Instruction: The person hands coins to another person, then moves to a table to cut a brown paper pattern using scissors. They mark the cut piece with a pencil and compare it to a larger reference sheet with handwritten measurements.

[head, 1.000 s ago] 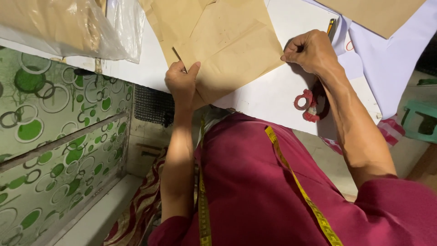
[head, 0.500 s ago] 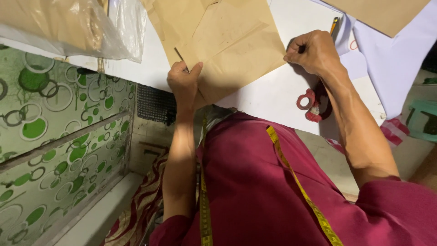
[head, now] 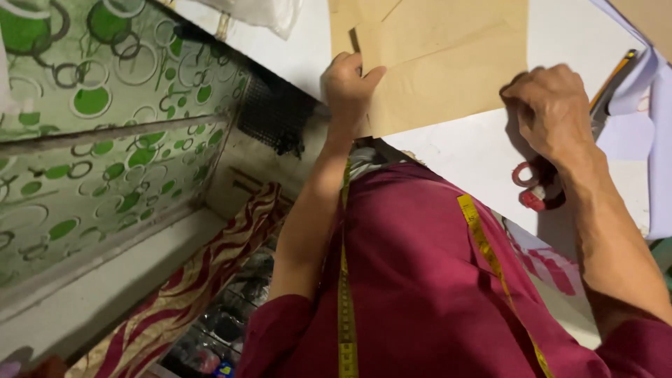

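A sheet of brown paper (head: 448, 77) lies on a white table top (head: 455, 164). My left hand (head: 348, 85) grips the paper's lower left edge at the table's rim, thumb on top. Fingers curled, my right hand (head: 553, 108) pinches the paper's lower right corner. Whether either hand also holds a small tool is hidden. A yellow measuring tape (head: 345, 301) hangs round my neck over a maroon shirt (head: 420, 280).
Red-handled scissors (head: 535, 190) lie on the table just below my right wrist. An orange and black pen (head: 611, 78) rests to the right, beside pale lilac fabric (head: 644, 133). A green-patterned wall (head: 91, 133) and striped red cloth (head: 189, 294) are lower left.
The view has tipped down and left, so the hands sit higher in the frame. Both hands stay on the brown paper. The thin stick seen by my left hand no longer shows.
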